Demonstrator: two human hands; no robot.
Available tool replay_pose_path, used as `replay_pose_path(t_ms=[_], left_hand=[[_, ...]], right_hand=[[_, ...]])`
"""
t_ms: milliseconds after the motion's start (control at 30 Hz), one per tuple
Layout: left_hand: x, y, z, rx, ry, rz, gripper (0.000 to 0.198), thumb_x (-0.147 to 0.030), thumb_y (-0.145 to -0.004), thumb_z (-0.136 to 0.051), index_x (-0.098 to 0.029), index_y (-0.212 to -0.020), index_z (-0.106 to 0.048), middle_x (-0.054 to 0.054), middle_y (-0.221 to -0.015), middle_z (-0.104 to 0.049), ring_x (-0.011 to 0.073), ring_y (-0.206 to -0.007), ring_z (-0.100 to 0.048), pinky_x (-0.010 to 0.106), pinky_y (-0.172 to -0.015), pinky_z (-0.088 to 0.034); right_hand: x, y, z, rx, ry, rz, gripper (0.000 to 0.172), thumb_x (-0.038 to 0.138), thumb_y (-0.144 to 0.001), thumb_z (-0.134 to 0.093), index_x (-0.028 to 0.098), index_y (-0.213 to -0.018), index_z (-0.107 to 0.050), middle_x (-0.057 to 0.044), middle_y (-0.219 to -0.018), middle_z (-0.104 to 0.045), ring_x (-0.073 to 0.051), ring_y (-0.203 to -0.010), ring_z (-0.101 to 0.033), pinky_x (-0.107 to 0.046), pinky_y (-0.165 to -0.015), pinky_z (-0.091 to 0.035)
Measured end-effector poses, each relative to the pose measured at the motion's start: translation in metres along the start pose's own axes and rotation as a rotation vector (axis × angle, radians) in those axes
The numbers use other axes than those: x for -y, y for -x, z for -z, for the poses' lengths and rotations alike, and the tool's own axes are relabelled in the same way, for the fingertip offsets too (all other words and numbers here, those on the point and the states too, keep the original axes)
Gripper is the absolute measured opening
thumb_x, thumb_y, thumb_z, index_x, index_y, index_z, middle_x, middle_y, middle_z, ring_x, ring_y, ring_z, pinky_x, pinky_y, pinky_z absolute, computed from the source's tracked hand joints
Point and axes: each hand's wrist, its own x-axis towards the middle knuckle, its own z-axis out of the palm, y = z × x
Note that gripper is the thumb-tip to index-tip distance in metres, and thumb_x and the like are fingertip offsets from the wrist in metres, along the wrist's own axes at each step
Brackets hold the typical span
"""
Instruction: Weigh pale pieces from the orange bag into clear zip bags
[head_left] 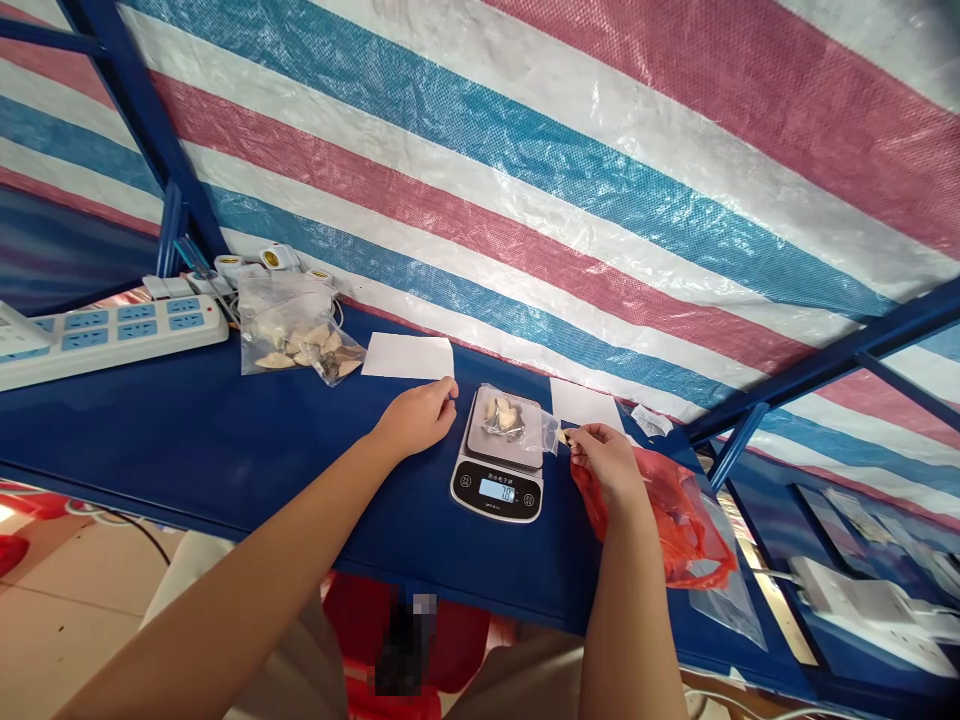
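Left hand [426, 416] curled beside scale [480, 488]; right hand [604, 458] pinching slice [565, 438].

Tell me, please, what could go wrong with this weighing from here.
The right hand pinches a pale piece at the end of the small clear bag; if it slips, it might land beside the scale. That end overhangs the scale, so a nudge could disturb the displayed reading.
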Motion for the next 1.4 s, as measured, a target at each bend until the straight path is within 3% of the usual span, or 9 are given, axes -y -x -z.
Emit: replay_pose_path(t_ms=[100,200,567,1167,1400], left_hand=[[-0.001,-0.0003,0.001,0.01,-0.011,0.008,0.019,-0.031,-0.097,-0.04,-0.023,-0.108,-0.054,0.003,-0.087,-0.068,0.0218,-0.073,-0.061,0.032,-0.062,-0.037],[-0.0011,-0.0009,0.0013,0.013,-0.009,0.014,0.018,-0.031,-0.096,-0.04,-0.023,-0.106,-0.053,0.003,-0.086,-0.067,0.0218,-0.073,-0.061,0.032,-0.062,-0.038],[0.0005,-0.0012,0.0021,0.004,-0.004,0.021,0.015,-0.029,-0.095,-0.042,-0.023,-0.103,-0.054,0.002,-0.083,-0.065,0.0216,-0.073,-0.059,0.032,-0.063,-0.036],[-0.0004,-0.0002,0.0038,0.007,0.002,0.02,0.012,-0.029,-0.095,-0.043,-0.024,-0.101,-0.052,0.001,-0.081,-0.063,0.0215,-0.073,-0.059,0.032,-0.061,-0.034],[0.0001,0.0,0.0048,0.014,-0.004,0.029,0.012,-0.029,-0.095,-0.043,-0.024,-0.1,-0.052,0.001,-0.081,-0.064,0.0214,-0.073,-0.059,0.032,-0.061,-0.034]], right_hand=[[0.0019,0.0023,0.0,0.056,-0.073,-0.013,0.021,0.035,-0.075,-0.082,0.017,-0.078,-0.073,-0.01,-0.084,-0.077,-0.019,-0.073,-0.073,-0.028,-0.068,-0.065],[0.003,0.0029,0.0009,0.034,-0.123,-0.024,0.018,0.034,-0.081,-0.075,0.017,-0.076,-0.072,-0.012,-0.085,-0.078,-0.02,-0.076,-0.075,-0.029,-0.073,-0.066],[0.0031,-0.0002,-0.0009,-0.062,-0.083,-0.054,0.014,0.022,-0.082,-0.071,0.016,-0.069,-0.07,-0.006,-0.068,-0.071,-0.016,-0.058,-0.069,-0.027,-0.057,-0.064],[0.0051,0.0026,-0.0033,-0.018,-0.006,-0.062,0.022,0.023,-0.091,-0.064,0.014,-0.072,-0.07,-0.008,-0.07,-0.072,-0.016,-0.056,-0.069,-0.027,-0.055,-0.062],[0.0081,0.0061,-0.0053,-0.007,0.021,-0.052,0.016,0.021,-0.089,-0.064,0.015,-0.075,-0.07,-0.007,-0.071,-0.072,-0.014,-0.055,-0.067,-0.024,-0.052,-0.059]])
